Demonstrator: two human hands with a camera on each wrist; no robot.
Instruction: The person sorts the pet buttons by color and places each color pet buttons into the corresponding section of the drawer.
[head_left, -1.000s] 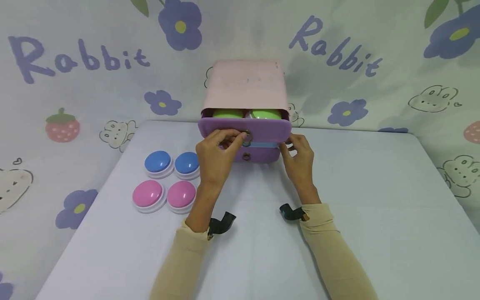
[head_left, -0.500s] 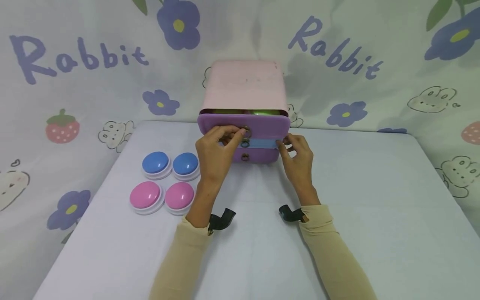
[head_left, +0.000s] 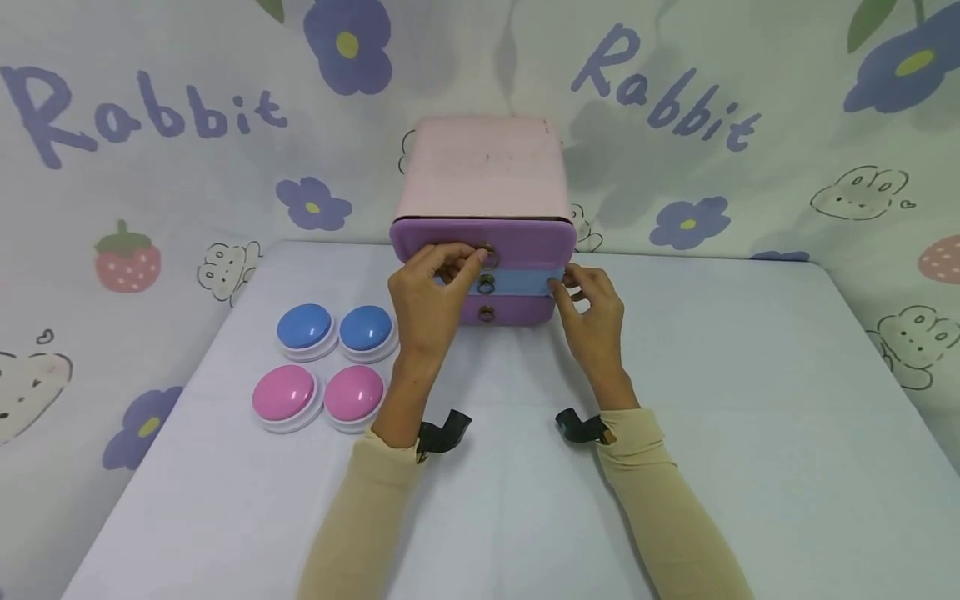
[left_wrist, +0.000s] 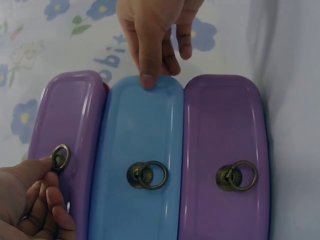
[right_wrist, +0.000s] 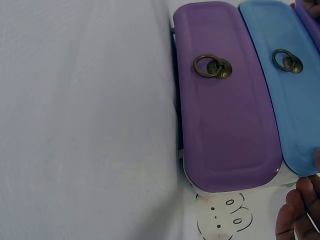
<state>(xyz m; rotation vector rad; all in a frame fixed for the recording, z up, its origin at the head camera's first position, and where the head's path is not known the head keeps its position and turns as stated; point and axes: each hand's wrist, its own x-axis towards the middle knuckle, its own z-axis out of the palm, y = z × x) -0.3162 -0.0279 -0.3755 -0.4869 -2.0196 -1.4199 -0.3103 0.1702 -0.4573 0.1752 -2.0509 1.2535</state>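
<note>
A small pink drawer cabinet (head_left: 483, 167) stands at the back of the table, with a purple top drawer (head_left: 540, 242), a blue middle drawer (head_left: 517, 283) and a purple bottom drawer (head_left: 525, 311). Each front carries a bronze ring pull. My left hand (head_left: 431, 304) pinches the ring pull (left_wrist: 61, 158) of the top drawer, which sits almost flush under the cabinet's top. My right hand (head_left: 592, 321) grips the cabinet's right edge, its thumb (left_wrist: 149, 75) pressed on the end of the blue front and its fingers round the side. The drawers' insides are hidden.
Left of the cabinet lie two blue push-button lights (head_left: 303, 325) and two pink ones (head_left: 354, 393) with white bases, close beside my left forearm. A patterned cloth (head_left: 697, 167) hangs behind the white table (head_left: 750, 433).
The purple top drawer has slid back into the cabinet, hiding the green domed things inside and baring more of the blue front. My left hand moved inward with it; my right hand stayed at the side.
</note>
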